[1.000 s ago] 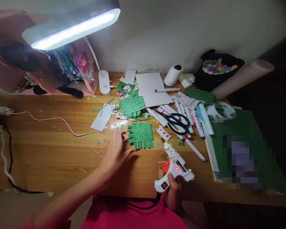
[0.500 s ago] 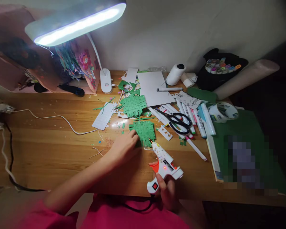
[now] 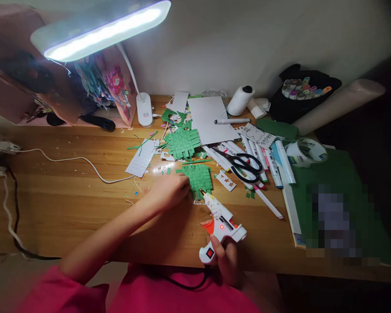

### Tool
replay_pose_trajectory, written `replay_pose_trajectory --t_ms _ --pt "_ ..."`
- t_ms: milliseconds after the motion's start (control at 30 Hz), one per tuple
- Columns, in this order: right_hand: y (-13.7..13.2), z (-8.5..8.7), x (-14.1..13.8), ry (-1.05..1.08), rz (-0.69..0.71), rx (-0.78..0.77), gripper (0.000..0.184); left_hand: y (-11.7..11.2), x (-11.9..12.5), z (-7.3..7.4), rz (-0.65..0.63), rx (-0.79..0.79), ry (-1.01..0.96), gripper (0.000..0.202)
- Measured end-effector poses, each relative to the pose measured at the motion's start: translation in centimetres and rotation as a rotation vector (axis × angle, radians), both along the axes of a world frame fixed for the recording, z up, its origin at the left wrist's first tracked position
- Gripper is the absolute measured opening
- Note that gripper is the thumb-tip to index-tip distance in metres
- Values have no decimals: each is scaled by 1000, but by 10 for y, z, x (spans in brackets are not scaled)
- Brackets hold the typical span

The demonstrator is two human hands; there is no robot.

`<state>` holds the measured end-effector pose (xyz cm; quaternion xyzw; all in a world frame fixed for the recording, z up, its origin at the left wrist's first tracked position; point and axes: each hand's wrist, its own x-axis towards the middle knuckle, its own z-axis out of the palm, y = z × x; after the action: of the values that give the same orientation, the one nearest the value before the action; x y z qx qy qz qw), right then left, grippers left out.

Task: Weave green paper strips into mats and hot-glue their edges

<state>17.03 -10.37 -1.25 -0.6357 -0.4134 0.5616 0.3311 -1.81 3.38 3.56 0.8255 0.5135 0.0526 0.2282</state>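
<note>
A small green woven paper mat [image 3: 200, 178] lies near the middle of the wooden desk [image 3: 68, 204]. My left hand [image 3: 169, 191] rests on its left edge, fingers curled and pressing the paper down. My right hand [image 3: 226, 261] grips a white glue gun [image 3: 220, 219] with an orange trigger and a lit red light. The gun's nozzle touches the mat's lower edge. A second, larger green woven mat [image 3: 182, 144] lies farther back.
Black-handled scissors [image 3: 244, 165] lie over several markers right of the mat. A tape roll [image 3: 304, 153] and green sheet [image 3: 332, 182] sit at right, white paper [image 3: 208, 117] and a thread spool [image 3: 241, 101] behind. A desk lamp [image 3: 104, 32] hangs overhead; its cord [image 3: 78, 161] crosses the left side.
My left hand moved right onto the small green mat's edge. My right hand brought the glue gun forward and left until the nozzle reached the mat.
</note>
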Motion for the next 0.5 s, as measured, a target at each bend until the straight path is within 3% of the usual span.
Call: replay_pose_trajectory --t_ms 133,300,500 --pt "2 2 -4 29 20 -87 37 11 -5 -5 22 -30 -53 19" --pt "1 -2 -6 49 -51 -141 40 15 -7 -10 42 -48 -107 19" --pt "6 0 -8 62 -45 -70 47 16 -7 -11 53 -77 -151 18"
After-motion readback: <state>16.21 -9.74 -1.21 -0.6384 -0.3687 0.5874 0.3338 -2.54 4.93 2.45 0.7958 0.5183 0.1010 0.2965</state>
